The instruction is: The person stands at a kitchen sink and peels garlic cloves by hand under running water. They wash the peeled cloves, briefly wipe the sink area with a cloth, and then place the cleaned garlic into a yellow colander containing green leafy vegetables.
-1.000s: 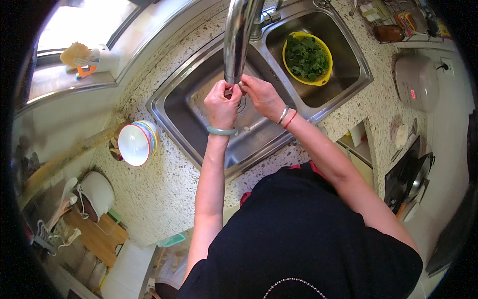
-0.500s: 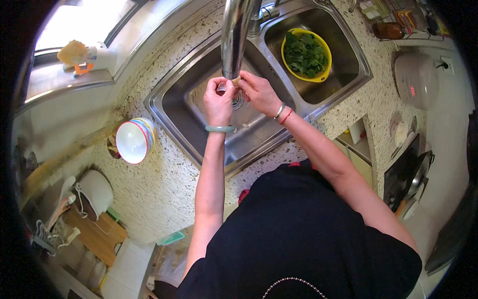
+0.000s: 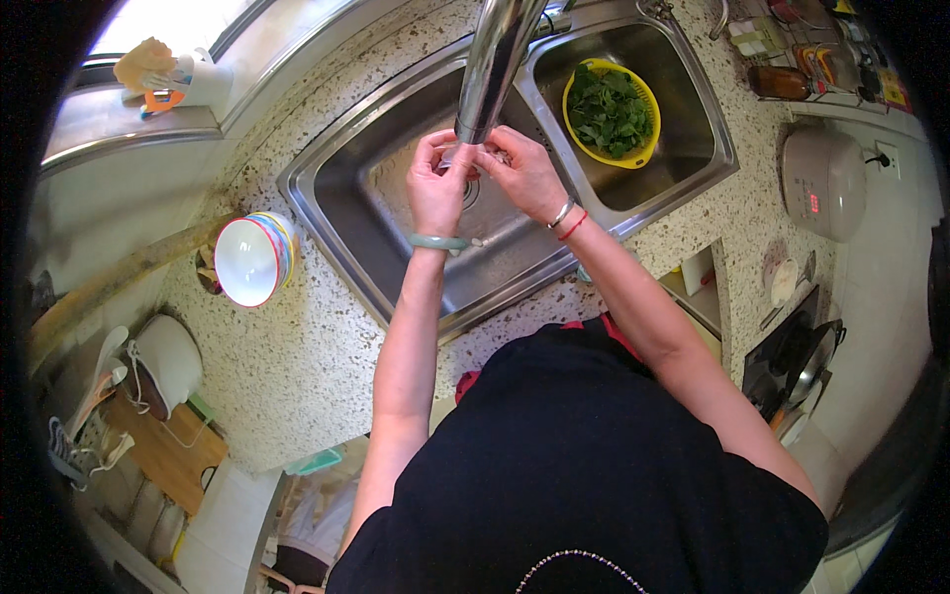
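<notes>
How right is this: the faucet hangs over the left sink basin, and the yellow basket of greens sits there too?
No, the yellow basket of greens is in the right sink basin, not the left basin, in the head view; the faucet hangs as stated.

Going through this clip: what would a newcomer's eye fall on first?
Likely the yellow basket of greens, vivid in the right basin. Then the left hand and right hand, close together by the faucet over the larger left basin. The nested bowls, on the counter farther left, probably come third.
</notes>
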Demonstrator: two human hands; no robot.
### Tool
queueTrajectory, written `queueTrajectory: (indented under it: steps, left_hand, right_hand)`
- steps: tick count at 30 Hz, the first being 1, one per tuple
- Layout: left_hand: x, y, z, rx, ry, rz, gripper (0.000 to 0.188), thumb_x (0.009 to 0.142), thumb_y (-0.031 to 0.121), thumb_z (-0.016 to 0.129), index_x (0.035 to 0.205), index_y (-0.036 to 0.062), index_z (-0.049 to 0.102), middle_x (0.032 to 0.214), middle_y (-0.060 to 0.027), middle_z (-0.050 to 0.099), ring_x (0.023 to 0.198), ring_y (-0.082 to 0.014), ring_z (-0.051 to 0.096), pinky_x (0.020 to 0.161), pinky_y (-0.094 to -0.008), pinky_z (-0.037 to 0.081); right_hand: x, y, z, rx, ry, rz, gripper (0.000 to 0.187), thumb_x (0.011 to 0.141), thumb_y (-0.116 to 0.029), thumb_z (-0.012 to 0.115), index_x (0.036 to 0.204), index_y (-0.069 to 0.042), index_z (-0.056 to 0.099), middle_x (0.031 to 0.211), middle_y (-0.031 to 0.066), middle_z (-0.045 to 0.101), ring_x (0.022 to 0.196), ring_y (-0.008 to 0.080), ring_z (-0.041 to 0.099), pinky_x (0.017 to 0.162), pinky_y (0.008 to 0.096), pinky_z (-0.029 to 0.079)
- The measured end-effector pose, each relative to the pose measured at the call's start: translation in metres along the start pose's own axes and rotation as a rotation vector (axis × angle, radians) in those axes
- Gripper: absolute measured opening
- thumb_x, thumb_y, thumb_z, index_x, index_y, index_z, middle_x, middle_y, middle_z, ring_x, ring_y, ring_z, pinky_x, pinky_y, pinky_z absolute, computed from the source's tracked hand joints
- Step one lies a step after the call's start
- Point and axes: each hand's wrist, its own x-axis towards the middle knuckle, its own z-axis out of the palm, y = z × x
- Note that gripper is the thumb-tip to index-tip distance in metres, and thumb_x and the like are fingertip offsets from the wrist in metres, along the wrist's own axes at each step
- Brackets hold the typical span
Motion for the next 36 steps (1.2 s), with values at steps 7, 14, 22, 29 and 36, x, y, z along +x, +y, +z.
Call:
queueTrajectory:
  steps: [7, 14, 22, 29, 36]
  left_hand:
    - [0.003, -0.003, 0.003, -0.196, 0.047, -0.071, 0.018, 0.087, 0.016, 0.059, 0.098, 0.0018, 0.055, 0.078, -0.006, 0.06, 0.061, -0.0101, 0.057, 0.055, -0.0238, 0.051]
    - [0.004, -0.01, -0.004, -0.315, 0.008, -0.228, 0.023, 0.087, 0.019, 0.06, 0.099, -0.0008, 0.055, 0.08, -0.0071, 0.061, 0.064, -0.0099, 0.057, 0.057, -0.0258, 0.053]
    - [0.002, -0.012, 0.001, -0.315, -0.054, -0.263, 0.028, 0.089, 0.025, 0.057, 0.099, -0.0012, 0.056, 0.083, -0.0067, 0.062, 0.063, -0.0089, 0.055, 0.059, -0.0274, 0.054]
    - [-0.003, -0.002, -0.001, -0.329, -0.048, -0.299, 0.028, 0.089, 0.026, 0.056, 0.099, -0.0007, 0.057, 0.081, -0.0056, 0.061, 0.063, -0.0092, 0.056, 0.06, -0.0278, 0.054]
    - [-0.007, -0.001, -0.003, -0.23, -0.07, -0.256, 0.029, 0.09, 0.026, 0.054, 0.102, -0.0002, 0.057, 0.088, -0.0063, 0.062, 0.072, -0.0116, 0.06, 0.065, -0.0262, 0.053]
  right_hand:
    - [-0.001, 0.01, 0.005, 0.477, 0.07, 0.39, 0.023, 0.082, -0.012, 0.064, 0.102, 0.0, 0.063, 0.091, 0.0044, 0.064, 0.079, 0.007, 0.059, 0.069, 0.021, 0.048]
    - [0.0, 0.003, 0.004, 0.654, 0.105, 0.333, 0.017, 0.082, -0.012, 0.065, 0.094, -0.001, 0.064, 0.075, -0.0013, 0.061, 0.06, 0.004, 0.051, 0.052, 0.0182, 0.039]
    - [0.001, 0.014, 0.01, 0.83, 0.196, 0.418, 0.009, 0.083, -0.013, 0.064, 0.085, -0.004, 0.062, 0.066, -0.0049, 0.055, 0.05, -0.0002, 0.039, 0.043, 0.0159, 0.029]
    - [0.004, 0.017, 0.007, 0.819, 0.078, 0.473, 0.01, 0.085, -0.013, 0.06, 0.087, -0.003, 0.06, 0.07, -0.0024, 0.057, 0.055, 0.0011, 0.044, 0.046, 0.0166, 0.034]
    - [0.001, 0.017, 0.017, 0.434, 0.092, 0.312, 0.011, 0.084, -0.011, 0.059, 0.089, -0.001, 0.059, 0.076, 0.0012, 0.061, 0.07, 0.0055, 0.055, 0.061, 0.0213, 0.047]
